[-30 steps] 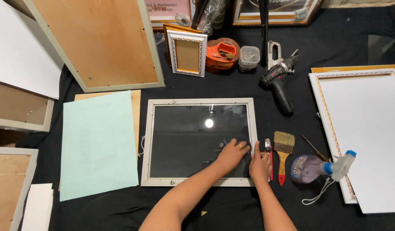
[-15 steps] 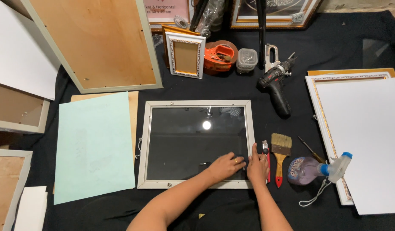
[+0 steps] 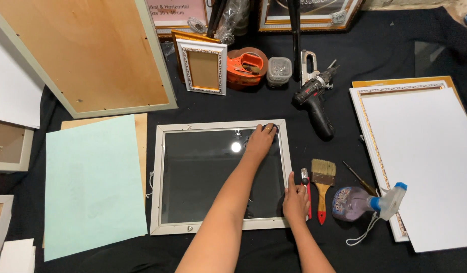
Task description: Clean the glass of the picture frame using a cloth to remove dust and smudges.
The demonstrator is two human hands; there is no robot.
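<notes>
Nearest, the right hand (image 3: 295, 200) rests with loose, unclenched fingers on the right rail of one white picture frame (image 3: 221, 177) lying flat at the middle of the black cloth (image 3: 344, 126). Just right of it lie one small cutter (image 3: 305, 178), one paintbrush (image 3: 322, 184), one screwdriver (image 3: 360, 179) and one spray bottle (image 3: 365, 202). Farther, the left hand (image 3: 261, 141) presses flat and ungripping at the frame's far right corner. Left lies one pale green sheet (image 3: 92, 187). Beyond stand one cordless drill (image 3: 314, 101), one tape dispenser (image 3: 246, 65) and one small gold-edged frame (image 3: 203, 65).
</notes>
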